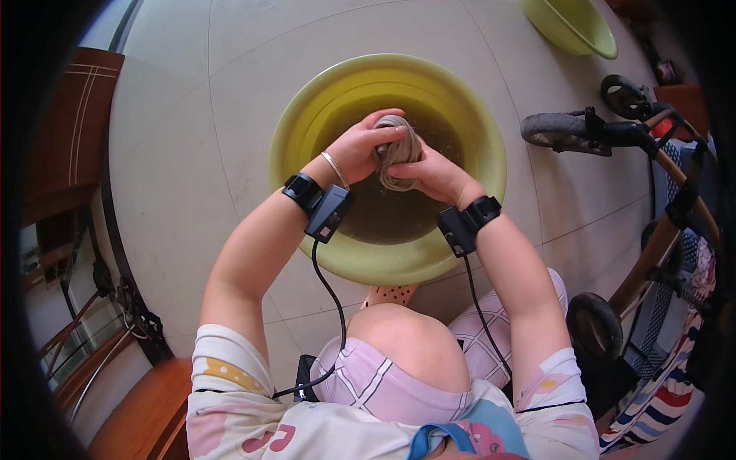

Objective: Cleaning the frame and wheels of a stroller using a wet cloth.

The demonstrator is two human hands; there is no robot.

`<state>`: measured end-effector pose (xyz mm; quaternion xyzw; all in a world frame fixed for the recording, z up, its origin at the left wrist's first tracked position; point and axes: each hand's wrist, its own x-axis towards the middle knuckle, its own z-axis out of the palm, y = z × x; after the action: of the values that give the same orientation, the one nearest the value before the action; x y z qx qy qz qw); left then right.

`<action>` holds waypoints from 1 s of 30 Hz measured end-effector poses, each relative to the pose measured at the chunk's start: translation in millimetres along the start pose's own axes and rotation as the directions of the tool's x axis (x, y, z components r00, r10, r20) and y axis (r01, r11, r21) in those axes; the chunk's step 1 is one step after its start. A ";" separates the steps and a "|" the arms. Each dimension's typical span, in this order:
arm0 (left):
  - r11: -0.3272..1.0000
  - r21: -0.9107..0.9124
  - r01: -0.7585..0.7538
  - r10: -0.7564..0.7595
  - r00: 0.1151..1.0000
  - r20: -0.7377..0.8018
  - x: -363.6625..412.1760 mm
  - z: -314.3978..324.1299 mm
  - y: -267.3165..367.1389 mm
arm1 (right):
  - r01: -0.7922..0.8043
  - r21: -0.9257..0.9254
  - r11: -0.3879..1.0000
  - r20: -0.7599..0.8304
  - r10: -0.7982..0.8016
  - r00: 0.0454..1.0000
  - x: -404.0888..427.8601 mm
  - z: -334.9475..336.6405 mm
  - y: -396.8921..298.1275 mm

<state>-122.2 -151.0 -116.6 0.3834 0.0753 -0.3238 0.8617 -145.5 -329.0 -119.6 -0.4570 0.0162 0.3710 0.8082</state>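
A twisted, bunched greyish-beige cloth [397,150] is held above murky water [397,215] in a yellow-green plastic basin [397,267]. My left hand [368,141] grips the cloth from the left, its thumb laid across the upper part. On the other side, my right hand [434,172] grips the lower right part, thumb in front. Both hands look wet. The cloth is compact, and its far side is hidden by my fingers. The basin sits on the tiled floor [167,172] before my knees.
A second yellow-green basin [575,29] lies at the far right. The wheel [555,129] and frame of a stroller stand on the right, with striped fabric [661,402] near them. Brown wooden furniture [75,126] lines the left side. Cables [330,293] run from my wrist devices [330,213].
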 end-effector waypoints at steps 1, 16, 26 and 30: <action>1.000 0.003 0.000 0.000 1.000 0.000 2.6 -0.7 -2.3 | 0.003 0.001 1.000 0.001 -0.003 1.000 3.2 0.9 1.4; 0.493 0.780 0.385 0.068 0.877 -0.476 14.8 -12.5 -20.0 | -0.161 -0.987 -0.020 -0.156 -0.153 0.976 7.8 10.5 12.2; 0.002 0.991 -0.136 0.424 0.897 0.123 -10.8 -19.5 -29.7 | -0.269 -0.917 0.295 -0.234 0.148 0.961 10.1 -19.0 -4.3; -0.507 0.754 -0.417 0.218 0.785 0.580 -27.5 -5.8 -23.0 | -0.364 -0.734 0.574 -0.215 0.311 0.926 -1.0 -22.1 -15.8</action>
<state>-157.2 -144.5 -124.4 0.8877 -0.4007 0.0337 0.2243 -129.6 -351.1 -120.6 -0.7534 -0.0294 0.4753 0.4533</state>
